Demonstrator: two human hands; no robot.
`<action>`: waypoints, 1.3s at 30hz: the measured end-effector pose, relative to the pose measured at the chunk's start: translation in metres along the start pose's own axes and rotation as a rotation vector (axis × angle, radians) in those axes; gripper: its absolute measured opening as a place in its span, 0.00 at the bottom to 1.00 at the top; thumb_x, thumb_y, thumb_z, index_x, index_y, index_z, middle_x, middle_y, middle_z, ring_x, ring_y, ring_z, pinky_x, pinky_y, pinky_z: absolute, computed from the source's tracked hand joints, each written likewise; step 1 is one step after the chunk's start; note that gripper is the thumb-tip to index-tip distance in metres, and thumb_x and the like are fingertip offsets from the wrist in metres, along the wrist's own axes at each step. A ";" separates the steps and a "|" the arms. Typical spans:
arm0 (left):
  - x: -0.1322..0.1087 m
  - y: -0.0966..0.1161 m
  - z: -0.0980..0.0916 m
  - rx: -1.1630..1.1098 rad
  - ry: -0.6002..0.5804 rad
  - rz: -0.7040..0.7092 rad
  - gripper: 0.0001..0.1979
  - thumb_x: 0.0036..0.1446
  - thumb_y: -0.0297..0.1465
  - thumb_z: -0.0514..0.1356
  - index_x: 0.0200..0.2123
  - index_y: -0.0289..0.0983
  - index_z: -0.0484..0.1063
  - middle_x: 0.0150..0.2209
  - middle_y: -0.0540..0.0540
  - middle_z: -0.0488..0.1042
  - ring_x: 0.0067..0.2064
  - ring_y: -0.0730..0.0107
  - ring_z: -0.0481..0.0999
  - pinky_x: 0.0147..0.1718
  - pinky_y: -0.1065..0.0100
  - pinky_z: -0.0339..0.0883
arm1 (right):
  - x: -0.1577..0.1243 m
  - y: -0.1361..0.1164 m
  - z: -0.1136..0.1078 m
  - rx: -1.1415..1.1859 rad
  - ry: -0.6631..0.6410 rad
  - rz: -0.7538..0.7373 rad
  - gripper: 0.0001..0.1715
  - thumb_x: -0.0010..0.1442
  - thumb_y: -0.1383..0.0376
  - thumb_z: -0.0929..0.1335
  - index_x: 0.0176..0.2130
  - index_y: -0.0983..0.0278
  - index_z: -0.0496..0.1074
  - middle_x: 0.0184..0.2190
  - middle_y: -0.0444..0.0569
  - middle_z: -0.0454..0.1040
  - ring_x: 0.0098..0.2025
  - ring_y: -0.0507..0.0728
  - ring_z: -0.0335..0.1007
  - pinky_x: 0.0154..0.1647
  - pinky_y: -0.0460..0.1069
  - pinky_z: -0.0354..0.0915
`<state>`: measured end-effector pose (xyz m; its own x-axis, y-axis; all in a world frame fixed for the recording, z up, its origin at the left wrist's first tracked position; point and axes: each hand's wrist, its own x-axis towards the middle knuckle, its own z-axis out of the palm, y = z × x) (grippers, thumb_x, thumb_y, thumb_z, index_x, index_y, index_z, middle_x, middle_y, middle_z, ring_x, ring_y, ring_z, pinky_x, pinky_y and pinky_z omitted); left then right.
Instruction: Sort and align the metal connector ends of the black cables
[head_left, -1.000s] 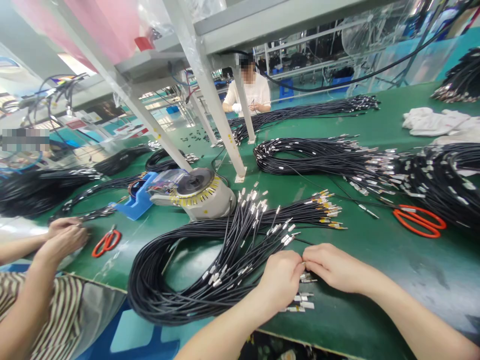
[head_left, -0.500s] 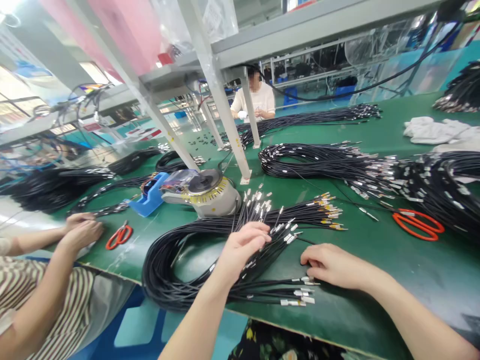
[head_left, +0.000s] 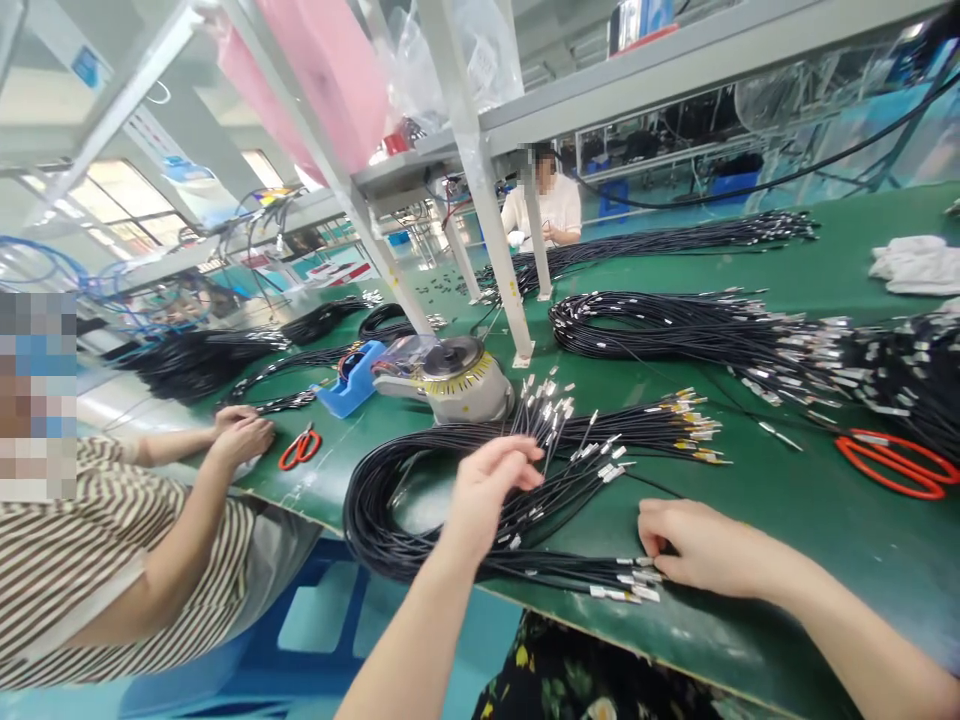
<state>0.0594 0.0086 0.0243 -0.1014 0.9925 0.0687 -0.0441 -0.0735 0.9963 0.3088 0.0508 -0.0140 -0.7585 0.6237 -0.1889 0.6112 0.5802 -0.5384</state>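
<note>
A big loop of black cables [head_left: 420, 480] with metal connector ends lies on the green table [head_left: 757, 490] in front of me. My left hand [head_left: 491, 485] hovers over the loop's fanned-out connector ends, fingers curled in a pinch on a cable. My right hand [head_left: 701, 545] rests near the table's front edge, fingers pressed on a small row of sorted cable ends [head_left: 626, 583].
A grey tape dispenser machine [head_left: 450, 375] and a blue tape holder [head_left: 349, 380] stand behind the loop. Orange scissors [head_left: 889, 465] lie at right, smaller ones [head_left: 300, 447] at left. More cable bundles [head_left: 697, 325] fill the back. A co-worker in a striped shirt [head_left: 97, 560] sits at left; another person [head_left: 547, 200] works far back.
My left hand left the right hand and reached up into the loop's connector ends. The right hand stayed on the sorted ends. The view swung left.
</note>
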 end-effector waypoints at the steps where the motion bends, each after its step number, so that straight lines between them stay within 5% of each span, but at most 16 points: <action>1: -0.001 -0.006 0.013 0.080 -0.071 0.008 0.20 0.51 0.31 0.58 0.49 0.35 0.65 0.46 0.40 0.70 0.35 0.70 0.73 0.34 0.68 0.66 | 0.000 0.001 0.000 0.031 0.027 -0.003 0.07 0.47 0.74 0.63 0.23 0.63 0.65 0.25 0.43 0.68 0.26 0.52 0.62 0.25 0.45 0.54; 4: -0.007 -0.022 0.044 0.447 -0.320 0.088 0.29 0.50 0.27 0.58 0.56 0.41 0.56 0.54 0.41 0.63 0.40 0.70 0.72 0.41 0.67 0.65 | 0.000 0.005 -0.003 0.168 0.121 -0.013 0.07 0.52 0.73 0.62 0.25 0.63 0.65 0.22 0.42 0.66 0.25 0.52 0.61 0.26 0.44 0.56; 8: -0.013 -0.028 0.063 0.908 -0.581 0.155 0.09 0.59 0.32 0.51 0.37 0.38 0.70 0.35 0.48 0.74 0.36 0.68 0.71 0.37 0.69 0.63 | -0.001 0.003 -0.010 0.324 0.202 -0.029 0.06 0.55 0.70 0.62 0.27 0.64 0.66 0.24 0.42 0.67 0.26 0.51 0.61 0.27 0.44 0.58; 14: -0.005 -0.035 0.072 1.136 -0.564 0.197 0.14 0.62 0.32 0.45 0.28 0.38 0.65 0.27 0.50 0.72 0.29 0.70 0.70 0.28 0.71 0.57 | -0.001 0.001 -0.015 0.330 0.215 -0.024 0.07 0.57 0.69 0.61 0.30 0.64 0.68 0.25 0.44 0.70 0.27 0.52 0.64 0.29 0.45 0.60; 19: 0.000 -0.041 0.075 1.144 -0.571 0.180 0.16 0.62 0.32 0.44 0.24 0.38 0.62 0.24 0.52 0.70 0.26 0.72 0.68 0.26 0.71 0.53 | 0.000 0.007 -0.011 0.167 0.095 -0.072 0.17 0.62 0.68 0.57 0.24 0.64 0.65 0.21 0.44 0.68 0.25 0.51 0.63 0.27 0.44 0.58; 39: -0.001 -0.058 0.078 1.144 -0.542 0.154 0.15 0.62 0.31 0.44 0.25 0.38 0.63 0.25 0.51 0.70 0.27 0.70 0.67 0.26 0.71 0.53 | 0.006 0.005 -0.008 -0.021 0.037 -0.060 0.16 0.61 0.70 0.57 0.24 0.63 0.64 0.23 0.46 0.69 0.27 0.53 0.63 0.28 0.45 0.56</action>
<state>0.1398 0.0197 -0.0293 0.3998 0.9139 -0.0706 0.8376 -0.3330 0.4330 0.3091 0.0622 -0.0114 -0.7849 0.6066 -0.1260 0.5700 0.6273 -0.5306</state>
